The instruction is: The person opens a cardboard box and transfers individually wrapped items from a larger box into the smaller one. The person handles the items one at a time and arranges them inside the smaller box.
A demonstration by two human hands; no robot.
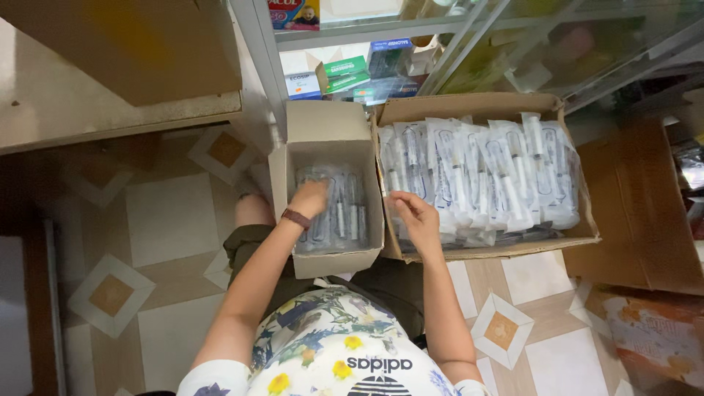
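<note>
Left of centre: small open cardboard box (328,198) of clear-wrapped syringes (345,209), left hand (309,198) loosely curled inside, grasp unclear; right hand (412,218) half-open, touching packets (480,176) in wide cardboard box (579,231) alongside.

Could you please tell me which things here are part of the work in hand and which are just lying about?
In use:
left hand inside the small box
right hand on the wrapped syringes
large box

Lying about:
glass cabinet with medicine packs
flattened cardboard
</note>
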